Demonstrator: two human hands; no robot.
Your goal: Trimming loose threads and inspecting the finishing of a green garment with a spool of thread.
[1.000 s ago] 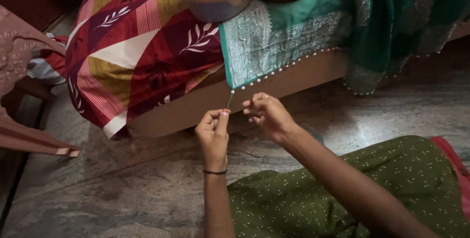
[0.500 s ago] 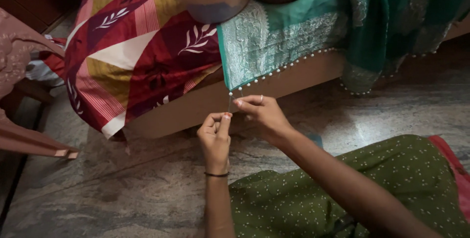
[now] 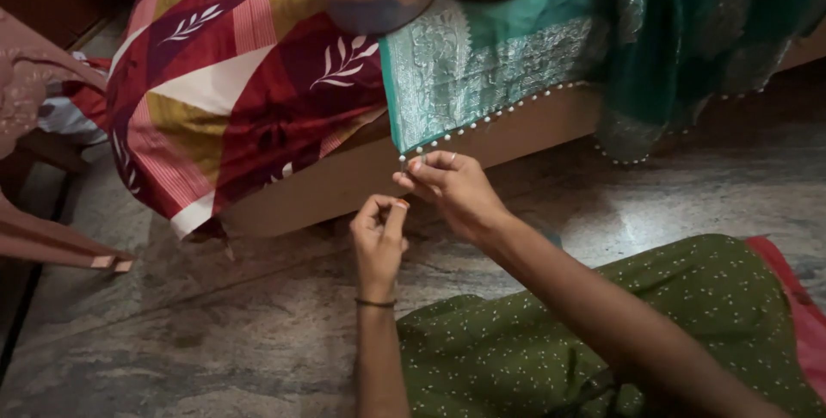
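Right hand [image 3: 454, 190] now raised to the teal cloth's [image 3: 482, 74] beaded corner on the bed edge, fingertips pinched there; left hand [image 3: 379, 233] lower, pinched closed, contents too small to tell.

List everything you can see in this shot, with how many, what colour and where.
Teal cloth: one, teal with silver pattern and a beaded edge, draped over the bed edge, top centre to right.
Beads: a row, whitish, along the cloth's lower edge.
Bedsheet: one, red, maroon, white and mustard patches with leaf prints, hanging at left.
Bed frame: one, light brown, under both fabrics.
Floor: grey-brown stone, lower half.
Pink fabric: one, dusty pink, far left edge.
Green garment: one, olive with white dots, on the person's lap, lower right.
Bangle: one, dark, on the left wrist.
Left hand: fingertips pinched, below the cloth corner.
Right hand: pinching at the cloth's beaded corner.
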